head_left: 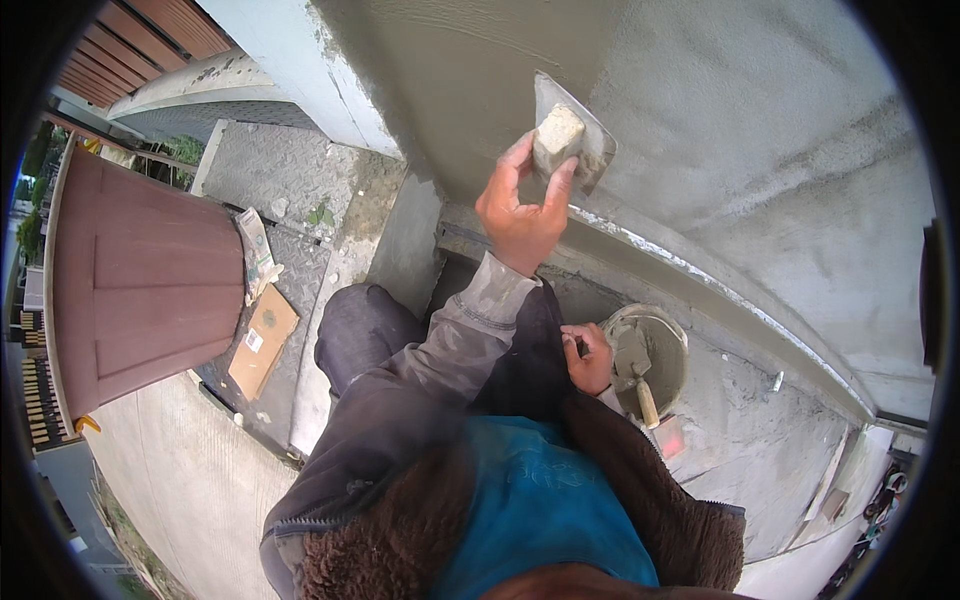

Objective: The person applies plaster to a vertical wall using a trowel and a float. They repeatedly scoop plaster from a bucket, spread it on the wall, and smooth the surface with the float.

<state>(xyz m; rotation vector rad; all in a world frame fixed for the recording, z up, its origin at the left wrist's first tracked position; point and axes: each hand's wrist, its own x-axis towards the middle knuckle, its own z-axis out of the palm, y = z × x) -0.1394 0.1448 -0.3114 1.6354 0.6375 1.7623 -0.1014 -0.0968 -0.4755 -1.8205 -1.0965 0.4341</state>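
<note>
My left hand (525, 210) is raised to the wall, with thumb and fingers closed on the pale, block-shaped grip of a plastering float (595, 140). The float's thin, flat plate is at the surface of the damp grey plaster (480, 60); whether it touches is hard to tell. Lower down, my right hand (588, 358) rests by my thigh with fingers loosely bent and apart, and nothing shows in it. Right beside it stands a bucket (683, 352) of grey mortar. A pointing trowel (648, 400) with a wooden handle leans in the bucket, its blade in the mortar.
A ledge (700, 285) runs along the wall's foot. To the left stands a large reddish-brown tub (150, 275), with a flattened piece of cardboard (263, 340) and a crumpled paper bag (257, 245) beside it. A pale reddish piece (668, 437) lies below the bucket.
</note>
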